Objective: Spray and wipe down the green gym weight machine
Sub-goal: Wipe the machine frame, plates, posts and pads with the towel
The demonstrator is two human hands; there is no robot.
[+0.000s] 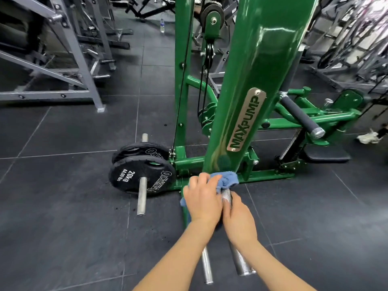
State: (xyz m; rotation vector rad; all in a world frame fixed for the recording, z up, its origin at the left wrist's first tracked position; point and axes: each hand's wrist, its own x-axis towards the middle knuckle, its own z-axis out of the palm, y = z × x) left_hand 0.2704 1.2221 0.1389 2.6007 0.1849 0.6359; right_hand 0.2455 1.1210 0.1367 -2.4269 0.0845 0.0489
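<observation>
Low in the frame's centre, the left hand (202,198) grips a blue cloth (225,180) against the foot of the green machine (252,85), hiding most of the cloth. Beside it, the right hand (238,217) curls around a knurled steel handle (243,261), covering its middle.

We're looking down from head height, one wide-angle view only, facing forward onto the green machine (247,101), close up at its base, with the dark floor (63,206) spreading left and right of it.
</observation>
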